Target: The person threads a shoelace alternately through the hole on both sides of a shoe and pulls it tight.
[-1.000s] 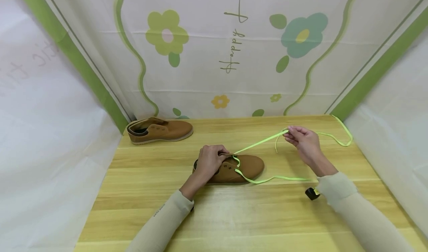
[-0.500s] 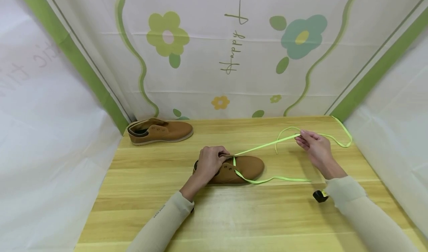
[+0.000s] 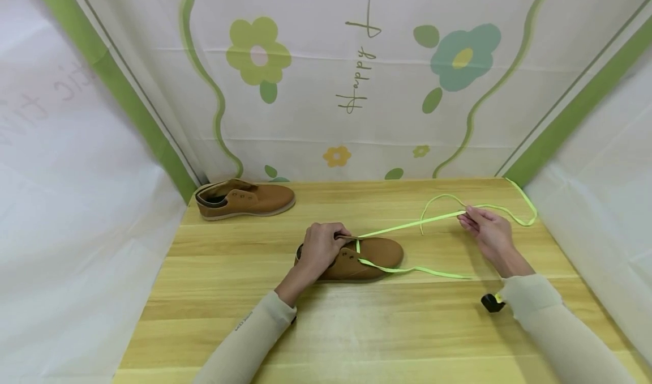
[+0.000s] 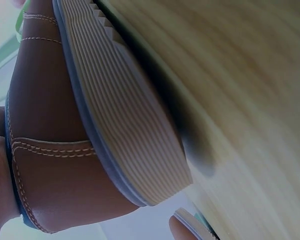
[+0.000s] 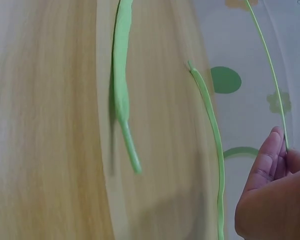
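Observation:
A brown shoe [image 3: 381,251] sits in the middle of the table, toe to the right. My left hand [image 3: 322,248] reaches over its opening and pinches the far eyelet flap between thumb and fingers. A neon green shoelace [image 3: 412,224] crosses the shoe's front eyelets. My right hand [image 3: 490,231] pinches one part of it, drawn straight out to the right of the shoe. The lace's near end lies loose toward the right, its tip showing in the right wrist view. In the left wrist view the shoe's heel and ribbed sole [image 4: 125,110] fill the frame.
A second brown shoe [image 3: 249,200], without a lace in its eyelets, stands at the table's back left. Another stretch of green lace curls at the back right corner. White fabric walls [image 3: 305,112] with printed flowers enclose the wooden table [image 3: 336,338].
My right hand has moved right and slightly nearer, drawing the lace out; the slack loop across the eyelets has pulled straight. The left hand keeps its place on the shoe.

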{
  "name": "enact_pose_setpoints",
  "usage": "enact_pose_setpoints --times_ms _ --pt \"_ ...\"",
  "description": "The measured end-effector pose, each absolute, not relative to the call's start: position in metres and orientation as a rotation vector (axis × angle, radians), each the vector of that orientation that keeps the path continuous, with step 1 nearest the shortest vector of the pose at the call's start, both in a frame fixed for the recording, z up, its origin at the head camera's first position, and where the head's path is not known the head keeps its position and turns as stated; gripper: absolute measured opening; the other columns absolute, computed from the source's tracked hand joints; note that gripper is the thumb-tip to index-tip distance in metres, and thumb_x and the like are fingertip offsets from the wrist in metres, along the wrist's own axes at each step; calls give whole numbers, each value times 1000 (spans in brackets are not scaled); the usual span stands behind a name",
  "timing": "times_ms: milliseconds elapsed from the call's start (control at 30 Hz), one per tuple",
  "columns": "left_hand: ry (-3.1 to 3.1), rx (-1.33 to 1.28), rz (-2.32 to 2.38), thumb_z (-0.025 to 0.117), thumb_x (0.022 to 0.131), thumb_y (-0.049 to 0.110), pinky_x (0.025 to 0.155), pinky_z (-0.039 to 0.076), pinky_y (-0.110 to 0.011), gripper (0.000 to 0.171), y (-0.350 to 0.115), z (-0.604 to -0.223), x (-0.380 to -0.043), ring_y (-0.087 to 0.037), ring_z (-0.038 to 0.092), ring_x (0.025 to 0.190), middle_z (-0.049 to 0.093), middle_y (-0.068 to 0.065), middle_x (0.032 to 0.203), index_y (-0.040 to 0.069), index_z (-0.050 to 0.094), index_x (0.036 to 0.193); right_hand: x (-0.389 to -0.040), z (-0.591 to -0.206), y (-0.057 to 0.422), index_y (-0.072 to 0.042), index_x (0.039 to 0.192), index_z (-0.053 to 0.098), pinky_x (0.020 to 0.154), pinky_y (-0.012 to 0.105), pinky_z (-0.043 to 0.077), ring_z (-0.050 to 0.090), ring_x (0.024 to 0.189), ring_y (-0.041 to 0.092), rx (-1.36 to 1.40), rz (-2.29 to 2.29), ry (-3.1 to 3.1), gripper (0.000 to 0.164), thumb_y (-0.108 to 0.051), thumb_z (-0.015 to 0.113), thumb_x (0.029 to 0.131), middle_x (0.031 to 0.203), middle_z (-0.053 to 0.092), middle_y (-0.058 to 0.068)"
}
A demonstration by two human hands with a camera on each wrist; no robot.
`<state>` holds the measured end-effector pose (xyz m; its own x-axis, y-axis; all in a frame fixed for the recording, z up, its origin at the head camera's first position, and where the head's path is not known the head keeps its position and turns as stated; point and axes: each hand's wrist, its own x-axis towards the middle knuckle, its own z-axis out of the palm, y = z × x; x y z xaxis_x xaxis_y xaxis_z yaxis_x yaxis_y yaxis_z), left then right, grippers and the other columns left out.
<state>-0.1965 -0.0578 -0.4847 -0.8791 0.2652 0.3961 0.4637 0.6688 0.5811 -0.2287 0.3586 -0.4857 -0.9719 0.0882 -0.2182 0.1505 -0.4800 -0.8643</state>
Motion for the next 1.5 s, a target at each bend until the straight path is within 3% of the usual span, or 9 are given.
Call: enact_pose_setpoints --times_ms 367,833,1033,1300,1500 --pt "-2616 -567 -1010 87 87 7 66 60 -28 6 -57 -485 -196 -16 76 70 81 -1 83 12 85 88 -228 -487 373 -4 93 79 78 25 62 79 82 17 438 -2667 1565 22 -1 62 105 86 78 10" --pt "-2604 -593 -1026 89 87 11 67 60 -28 6 -56 -484 -199 -15 75 70 80 0 83 13 83 87 -225 -470 348 -4 102 80 82 27 62 75 84 16 283 -2609 1586 15 -3 65 103 96 78 7" --pt "-2638 -628 -1056 86 89 10 72 62 -31 6 -58 -478 -197 -16 77 78 81 0 89 12 84 94 -222 -457 317 -6 111 79 83 25 61 73 87 13 64 -2462 1768 15 -5 65 104 103 79 4" --pt "-2563 -619 -1014 86 90 10 82 62 -40 19 -65 -468 -184 -22 76 100 80 -3 112 12 83 109 -215 -435 279 -8 114 77 75 26 62 76 79 12 -100 -2282 2030 13 -12 71 102 94 81 6" --pt "-2465 -626 -967 86 90 11 80 61 -39 13 -69 -460 -171 -22 73 100 78 -2 107 12 82 103 -209 -420 259 0 122 74 76 26 62 75 83 12 -242 -2132 2229 23 -13 71 103 94 79 4"
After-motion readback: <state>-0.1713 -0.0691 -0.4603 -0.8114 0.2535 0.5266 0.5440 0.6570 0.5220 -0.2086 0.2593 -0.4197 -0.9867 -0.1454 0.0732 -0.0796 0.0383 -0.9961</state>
